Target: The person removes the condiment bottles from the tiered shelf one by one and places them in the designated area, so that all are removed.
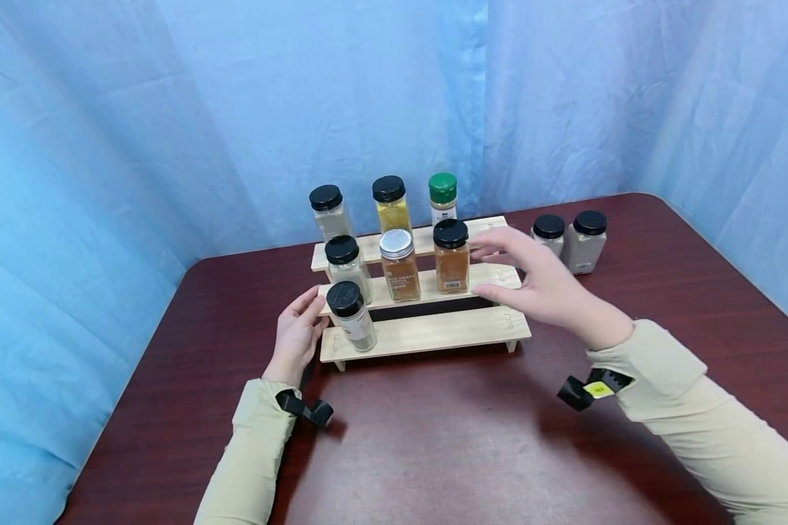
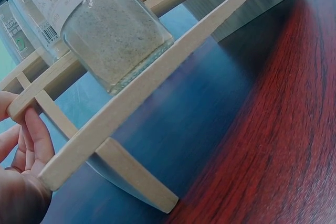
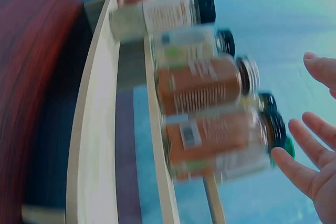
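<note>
A three-step wooden spice rack (image 1: 433, 332) stands on a dark red table (image 1: 433, 437). Several spice jars stand on its steps; a black-lidded jar of grey spice (image 1: 351, 315) (image 2: 113, 35) is on the lowest step at the left. My left hand (image 1: 298, 332) (image 2: 23, 145) rests against the rack's left end, fingers on the wood. My right hand (image 1: 538, 281) (image 3: 315, 145) hovers open beside an orange-brown jar with a black lid (image 1: 451, 255) (image 3: 220, 137) on the middle step, not touching it.
Two more black-lidded jars (image 1: 570, 239) stand on the table to the right of the rack. Blue curtains (image 1: 171, 109) close off the back and sides. The table's near half lies bare in front of the rack.
</note>
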Tool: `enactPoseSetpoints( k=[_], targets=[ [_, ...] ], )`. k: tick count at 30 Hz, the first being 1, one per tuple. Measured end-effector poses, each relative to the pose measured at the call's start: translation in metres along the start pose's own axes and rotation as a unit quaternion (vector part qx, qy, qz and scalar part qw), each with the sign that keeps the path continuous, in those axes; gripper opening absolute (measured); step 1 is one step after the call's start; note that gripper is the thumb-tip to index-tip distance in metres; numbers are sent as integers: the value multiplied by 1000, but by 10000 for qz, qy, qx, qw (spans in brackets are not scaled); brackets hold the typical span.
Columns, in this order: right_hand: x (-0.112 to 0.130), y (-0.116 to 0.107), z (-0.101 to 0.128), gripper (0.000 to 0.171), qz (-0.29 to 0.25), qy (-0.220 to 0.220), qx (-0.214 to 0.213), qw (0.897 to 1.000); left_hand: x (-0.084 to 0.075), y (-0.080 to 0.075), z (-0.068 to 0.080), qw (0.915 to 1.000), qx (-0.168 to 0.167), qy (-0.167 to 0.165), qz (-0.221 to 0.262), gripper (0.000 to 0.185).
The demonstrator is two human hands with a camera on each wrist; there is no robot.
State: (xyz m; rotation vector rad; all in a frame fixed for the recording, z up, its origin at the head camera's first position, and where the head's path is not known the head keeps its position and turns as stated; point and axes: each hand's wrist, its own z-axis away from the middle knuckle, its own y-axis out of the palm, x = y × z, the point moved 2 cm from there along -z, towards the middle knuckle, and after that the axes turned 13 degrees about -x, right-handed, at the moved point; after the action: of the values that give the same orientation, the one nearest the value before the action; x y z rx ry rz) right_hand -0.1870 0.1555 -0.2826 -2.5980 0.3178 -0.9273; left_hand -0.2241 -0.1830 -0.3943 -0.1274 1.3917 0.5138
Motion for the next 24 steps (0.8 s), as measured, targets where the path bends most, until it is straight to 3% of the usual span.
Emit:
enactPoseSetpoints(
  k=[15, 24],
  targets=[
    [21, 70, 0, 53, -1003, 242, 326, 9941, 1, 0, -2, 10000, -6, -49, -55, 45],
    [28, 97, -5, 55, -752, 89, 438, 9962, -1, 0, 1, 9999, 29, 49, -155, 45]
  ],
)
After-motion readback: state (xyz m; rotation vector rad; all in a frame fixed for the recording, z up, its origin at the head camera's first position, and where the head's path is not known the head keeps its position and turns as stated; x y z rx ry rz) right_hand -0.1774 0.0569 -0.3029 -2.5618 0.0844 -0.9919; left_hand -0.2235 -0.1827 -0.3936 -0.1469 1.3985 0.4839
